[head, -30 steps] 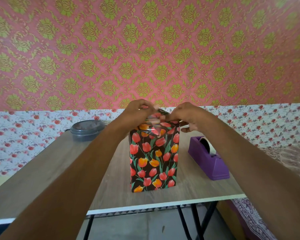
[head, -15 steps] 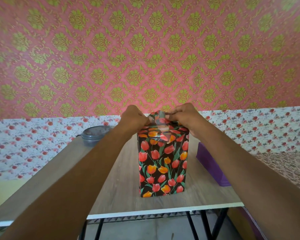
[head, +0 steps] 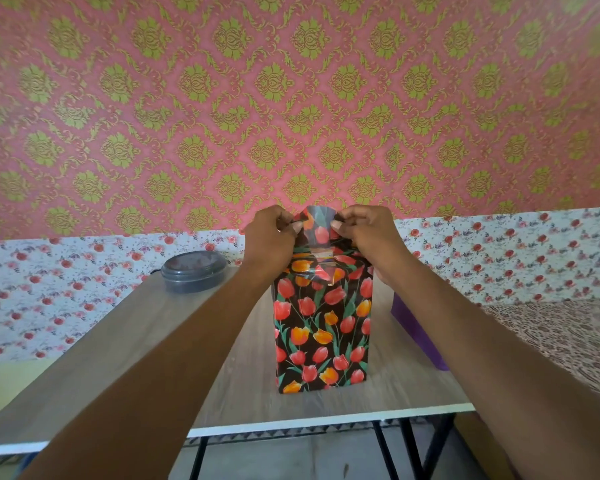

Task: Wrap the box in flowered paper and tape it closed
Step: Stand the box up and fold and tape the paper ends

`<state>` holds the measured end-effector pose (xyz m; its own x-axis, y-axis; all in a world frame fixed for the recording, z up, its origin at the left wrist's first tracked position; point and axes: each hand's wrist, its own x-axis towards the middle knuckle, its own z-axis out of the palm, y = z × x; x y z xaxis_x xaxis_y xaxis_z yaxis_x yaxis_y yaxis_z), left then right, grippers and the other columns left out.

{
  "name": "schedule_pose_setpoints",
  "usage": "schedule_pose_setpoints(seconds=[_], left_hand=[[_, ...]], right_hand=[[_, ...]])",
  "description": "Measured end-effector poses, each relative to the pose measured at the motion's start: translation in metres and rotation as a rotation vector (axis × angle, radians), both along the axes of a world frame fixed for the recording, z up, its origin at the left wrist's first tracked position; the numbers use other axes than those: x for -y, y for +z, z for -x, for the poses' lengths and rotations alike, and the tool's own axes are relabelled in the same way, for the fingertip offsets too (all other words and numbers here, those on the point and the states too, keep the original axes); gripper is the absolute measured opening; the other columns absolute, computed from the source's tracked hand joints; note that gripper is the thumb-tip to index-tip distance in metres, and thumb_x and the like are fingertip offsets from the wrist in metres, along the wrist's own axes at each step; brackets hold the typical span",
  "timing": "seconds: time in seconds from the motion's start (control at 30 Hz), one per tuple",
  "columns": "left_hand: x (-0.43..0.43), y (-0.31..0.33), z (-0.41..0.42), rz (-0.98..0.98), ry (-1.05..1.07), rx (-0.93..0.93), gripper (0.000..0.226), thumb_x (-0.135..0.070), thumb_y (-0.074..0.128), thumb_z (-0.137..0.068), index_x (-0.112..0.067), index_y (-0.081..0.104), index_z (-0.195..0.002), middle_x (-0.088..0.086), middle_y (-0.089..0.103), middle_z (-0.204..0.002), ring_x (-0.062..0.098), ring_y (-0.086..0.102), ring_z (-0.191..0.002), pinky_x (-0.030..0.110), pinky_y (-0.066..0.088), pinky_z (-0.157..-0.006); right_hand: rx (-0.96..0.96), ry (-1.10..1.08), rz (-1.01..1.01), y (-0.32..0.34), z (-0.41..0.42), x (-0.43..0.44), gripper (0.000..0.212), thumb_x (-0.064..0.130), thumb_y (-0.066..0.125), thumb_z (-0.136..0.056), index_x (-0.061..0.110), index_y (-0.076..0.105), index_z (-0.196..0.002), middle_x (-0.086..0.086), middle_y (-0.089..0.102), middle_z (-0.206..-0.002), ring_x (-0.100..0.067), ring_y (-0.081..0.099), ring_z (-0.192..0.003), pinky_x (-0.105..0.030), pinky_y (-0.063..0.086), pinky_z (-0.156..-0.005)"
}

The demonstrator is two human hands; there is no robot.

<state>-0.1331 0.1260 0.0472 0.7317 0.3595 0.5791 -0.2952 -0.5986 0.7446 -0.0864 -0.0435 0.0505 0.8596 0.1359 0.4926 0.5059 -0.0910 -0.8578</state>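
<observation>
A tall box [head: 323, 334] wrapped in black paper with red and orange tulips stands upright on the wooden table [head: 146, 341]. At its top a paper flap [head: 321, 225] sticks up. My left hand [head: 269, 240] pinches the flap's left edge and my right hand [head: 364, 237] pinches its right edge, both above the box top. A shiny strip, perhaps tape, lies across the top front of the box. A purple tape dispenser [head: 416, 330] sits to the right, mostly hidden behind my right forearm.
A dark round lidded container [head: 193, 270] stands at the table's back left. The table's front edge [head: 326, 422] is close to me, with black metal legs below. A patterned cloth surface [head: 551, 334] lies to the right. A patterned wall rises behind the table.
The paper flap at the box top now stands higher between my fingers. The view has shifted, so the tape dispenser is hidden further behind my right arm.
</observation>
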Motion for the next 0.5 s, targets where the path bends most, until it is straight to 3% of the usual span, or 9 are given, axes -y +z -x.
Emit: schedule_pose_setpoints(seconds=[0.23,0.5], left_hand=[[0.0020,-0.0009,0.0023,-0.041,-0.016,0.059,0.008,-0.013,0.068,-0.094,-0.011,0.066,-0.087,-0.004,0.056,-0.068,0.008,0.052,-0.064,0.024,0.039,-0.058],[-0.0023,0.0023,0.0048,-0.031,-0.073,0.006,0.012,-0.020,0.062,-0.099,-0.015,0.067,-0.089,-0.013,0.062,-0.073,-0.004,0.056,-0.068,0.015,0.039,-0.061]], right_hand=[[0.171,-0.104,0.196,-0.0012,-0.0042,0.0002,0.003,0.009,0.075,-0.090,0.007,0.074,-0.088,-0.001,0.067,-0.075,-0.012,0.062,-0.072,-0.022,0.047,-0.068],[0.246,-0.065,0.252,-0.0027,-0.0045,0.0019,0.009,0.011,0.071,-0.093,0.006,0.064,-0.090,-0.003,0.066,-0.087,-0.019,0.064,-0.087,-0.031,0.047,-0.080]])
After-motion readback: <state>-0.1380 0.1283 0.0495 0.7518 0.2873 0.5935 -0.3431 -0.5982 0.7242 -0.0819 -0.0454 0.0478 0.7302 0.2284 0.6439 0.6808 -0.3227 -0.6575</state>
